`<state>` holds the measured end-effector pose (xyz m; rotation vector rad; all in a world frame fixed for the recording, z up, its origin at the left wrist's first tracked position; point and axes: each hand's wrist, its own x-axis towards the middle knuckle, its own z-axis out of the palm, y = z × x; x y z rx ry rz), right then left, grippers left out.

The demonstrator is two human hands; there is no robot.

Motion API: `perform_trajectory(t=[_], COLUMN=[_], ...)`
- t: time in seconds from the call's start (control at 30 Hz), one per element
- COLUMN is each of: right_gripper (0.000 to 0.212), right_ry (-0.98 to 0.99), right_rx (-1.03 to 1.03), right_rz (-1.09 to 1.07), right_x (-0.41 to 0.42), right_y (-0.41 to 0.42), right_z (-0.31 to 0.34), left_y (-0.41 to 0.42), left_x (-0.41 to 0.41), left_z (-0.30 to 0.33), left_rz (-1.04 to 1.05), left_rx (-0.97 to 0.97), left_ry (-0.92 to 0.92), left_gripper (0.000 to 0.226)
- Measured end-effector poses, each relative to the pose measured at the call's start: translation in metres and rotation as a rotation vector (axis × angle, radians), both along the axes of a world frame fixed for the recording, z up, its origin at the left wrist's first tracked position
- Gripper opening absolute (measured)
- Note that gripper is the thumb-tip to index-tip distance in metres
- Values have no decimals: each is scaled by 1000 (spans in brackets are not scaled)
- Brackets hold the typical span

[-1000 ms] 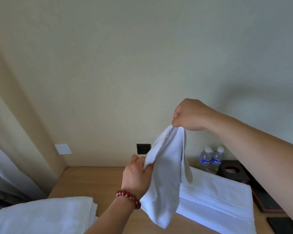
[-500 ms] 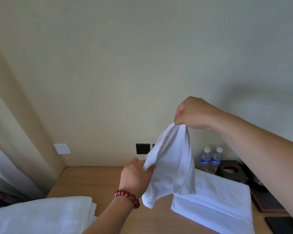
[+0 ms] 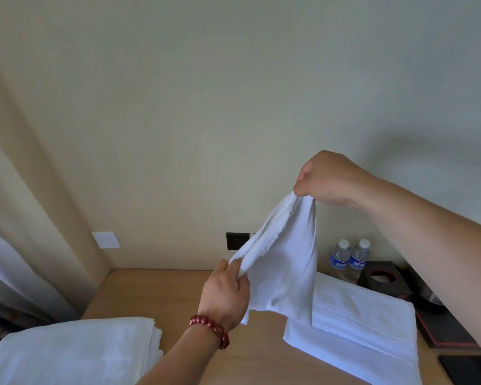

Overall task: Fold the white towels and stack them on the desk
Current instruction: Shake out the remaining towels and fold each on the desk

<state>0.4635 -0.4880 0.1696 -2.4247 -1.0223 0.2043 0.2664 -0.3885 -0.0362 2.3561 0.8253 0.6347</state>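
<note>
A small white towel (image 3: 285,262) hangs in the air above the wooden desk (image 3: 161,295). My right hand (image 3: 328,180) pinches its top corner, raised high. Lower and to the left, my left hand (image 3: 225,295), with a red bead bracelet on the wrist, grips the towel's bunched upper edge. The cloth sags between the two hands. A folded white towel (image 3: 364,326) lies on the desk at the right, partly behind the hanging one. A stack of folded white towels (image 3: 75,351) sits at the near left.
Two water bottles (image 3: 349,259) stand against the wall at the right, next to a dark tissue box (image 3: 382,277) and a dark tray (image 3: 439,329). A black socket (image 3: 236,240) is on the wall. A curtain (image 3: 14,245) hangs at the left.
My left hand has slid left along the towel's edge and my right hand has risen slightly. The towel has spread wider between them, and its lower end has lifted.
</note>
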Motion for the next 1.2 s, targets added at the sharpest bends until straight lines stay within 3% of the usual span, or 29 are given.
perform_trajectory(t=[0.07, 0.27, 0.4, 0.53, 0.63, 0.73, 0.9, 1.03, 1.2], right_gripper=[23, 7, 6, 6, 7, 6, 6, 6, 12], right_ry=[-4, -6, -10, -11, -8, -8, 28, 91, 138], right_rx=[-3, -12, -21, 14, 35, 38, -7, -45, -108], right_rz=[7, 18, 17, -12, -20, -26, -47, -62, -48], right_x=[-1, -4, -2, 4, 7, 8, 14, 20, 28], right_y=[0, -2, -4, -5, -7, -9, -13, -20, -38], right_z=[-2, -7, -15, -19, -21, -25, -44, -73, -123], left_y=[0, 5, 5, 7, 9, 8, 2, 3, 8], left_x=[1, 0, -1, -3, -7, -9, -10, -12, -21], left_z=[1, 2, 1, 4, 5, 3, -3, -5, -10], left_rz=[26, -12, -15, -44, -49, -99, -79, -22, -155], left_rx=[-13, -94, -202, -232, -274, -219, -113, -34, 44], left_ry=[9, 121, 136, 78, -30, -127, -108, 21, 114], left_gripper=[12, 42, 36, 10, 23, 32, 20, 9, 14])
